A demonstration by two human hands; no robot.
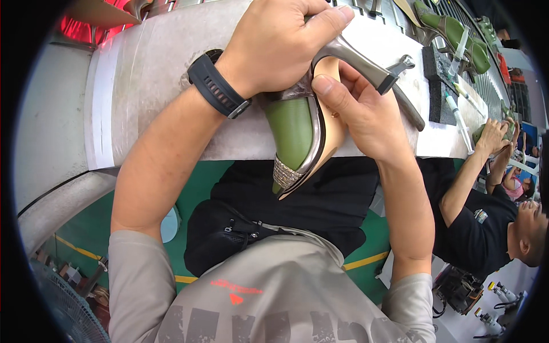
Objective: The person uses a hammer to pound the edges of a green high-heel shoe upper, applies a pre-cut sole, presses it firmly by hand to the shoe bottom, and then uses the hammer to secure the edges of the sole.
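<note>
A high-heeled shoe [329, 134] with a pale sole, metallic grey trim and a glittering band near its toe is held sole-side out over the bench edge. A green shoe last [293, 128] fills it, the pointed toe facing down toward me. My left hand [280, 43], closed, wraps the back of the shoe by the top of its grey heel [354, 63]. With thumb pressed to the sole and fingers curled behind, my right hand [366, 108] grips the shoe's side. Beyond the heel tip lies a hammer [407, 106], partly hidden by the heel and my right hand.
A pale worktable [154, 97] spans the front. At right are a dark foam block [437, 83], several syringes [458, 123] and another shoe on a green last [466, 43] by a conveyor. A co-worker [474, 228] handles something green further right. Red light glows at upper left.
</note>
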